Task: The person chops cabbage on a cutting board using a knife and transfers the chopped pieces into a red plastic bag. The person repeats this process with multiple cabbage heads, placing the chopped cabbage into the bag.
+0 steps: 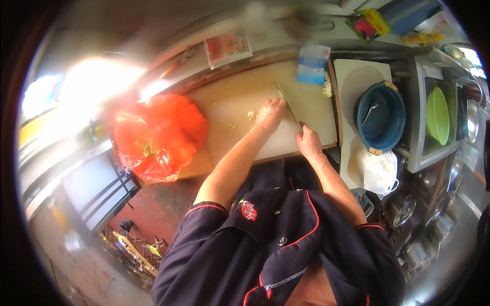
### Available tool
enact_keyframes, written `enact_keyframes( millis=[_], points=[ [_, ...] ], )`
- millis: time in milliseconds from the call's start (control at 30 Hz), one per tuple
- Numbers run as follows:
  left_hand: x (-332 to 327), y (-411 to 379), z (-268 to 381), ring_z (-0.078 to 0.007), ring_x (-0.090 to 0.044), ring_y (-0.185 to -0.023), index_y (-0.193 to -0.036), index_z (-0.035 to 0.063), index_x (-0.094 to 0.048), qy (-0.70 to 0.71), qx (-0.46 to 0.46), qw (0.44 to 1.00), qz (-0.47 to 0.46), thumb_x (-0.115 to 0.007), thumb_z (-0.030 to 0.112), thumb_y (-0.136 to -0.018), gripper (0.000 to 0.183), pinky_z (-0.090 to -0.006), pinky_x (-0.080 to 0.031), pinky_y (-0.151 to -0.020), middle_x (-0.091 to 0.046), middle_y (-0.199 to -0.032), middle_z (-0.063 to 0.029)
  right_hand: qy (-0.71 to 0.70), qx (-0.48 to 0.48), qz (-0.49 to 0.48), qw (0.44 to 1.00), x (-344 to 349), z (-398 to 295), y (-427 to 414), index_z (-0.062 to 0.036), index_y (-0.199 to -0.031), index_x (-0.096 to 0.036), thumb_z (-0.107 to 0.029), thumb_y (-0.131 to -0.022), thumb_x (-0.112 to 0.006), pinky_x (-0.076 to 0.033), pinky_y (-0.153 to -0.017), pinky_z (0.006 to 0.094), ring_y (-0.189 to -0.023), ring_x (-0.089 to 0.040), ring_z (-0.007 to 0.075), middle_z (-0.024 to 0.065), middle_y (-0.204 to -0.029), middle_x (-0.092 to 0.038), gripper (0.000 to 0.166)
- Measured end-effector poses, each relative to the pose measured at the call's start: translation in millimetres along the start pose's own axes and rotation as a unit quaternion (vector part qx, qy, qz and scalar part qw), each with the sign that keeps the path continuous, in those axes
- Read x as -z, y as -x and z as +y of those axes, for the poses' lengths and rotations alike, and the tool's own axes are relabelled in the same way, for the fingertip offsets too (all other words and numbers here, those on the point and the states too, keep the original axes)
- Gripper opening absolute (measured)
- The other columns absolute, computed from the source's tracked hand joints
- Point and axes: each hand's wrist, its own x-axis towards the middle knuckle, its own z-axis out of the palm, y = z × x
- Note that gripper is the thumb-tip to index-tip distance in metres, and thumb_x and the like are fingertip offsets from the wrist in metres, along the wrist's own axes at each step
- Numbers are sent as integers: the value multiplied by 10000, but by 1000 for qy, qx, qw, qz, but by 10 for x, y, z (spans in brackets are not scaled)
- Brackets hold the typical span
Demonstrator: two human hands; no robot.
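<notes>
My right hand (308,142) grips the handle of a kitchen knife (291,111), whose blade points away from me over a large pale cutting board (237,95). Close against the left side of the blade, my left hand (271,114) rests with bent fingers; what lies beneath them is hidden. Small pale-green vegetable scraps (251,115) lie on the board left of that hand. Chopped pale pieces (327,85) form a short row at the board's far right, beside a blue and white plastic packet (314,64). At the left stands an orange-red plastic bag (164,126) with something greenish in it.
Right of the board, a blue basin (381,116) holds a spoon, with a white plastic bag (379,172) near it. Farther right, a green basin (438,116) sits in a metal sink (417,153). A red and white packet (228,48) lies behind the board.
</notes>
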Motion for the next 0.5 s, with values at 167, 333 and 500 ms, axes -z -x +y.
enact_keyframes(
  millis=[167,333,500],
  points=[
    [-225,-22,-111,-329,-666,-816,-952,99,-612,-244,-54,968,-3,-618,130,-845,112,-459,-552,-694,-644,-876,-142,-35,-28,-5,999,-92,74,-56,16,-869,-607,-167,-925,-660,-531,-717,580,-838,-673,520,300,-832,-672,199],
    [-162,15,-38,-364,-657,-971,-1007,85,-627,-13,4,1000,0,-627,110,-859,150,-469,-575,-811,-647,-1009,-148,-44,-1,-39,998,-70,66,-132,59,-1027,-677,-114,-921,-622,-548,-809,553,-939,-691,518,322,-944,-711,211],
    [9,28,85,-357,-659,-992,-1033,78,-627,-5,15,1000,7,-617,87,-875,159,-462,-595,-785,-642,-1012,-141,-18,63,8,998,-89,71,-167,66,-959,-627,-85,-915,-624,-530,-711,534,-815,-698,480,289,-822,-689,157]
  ],
)
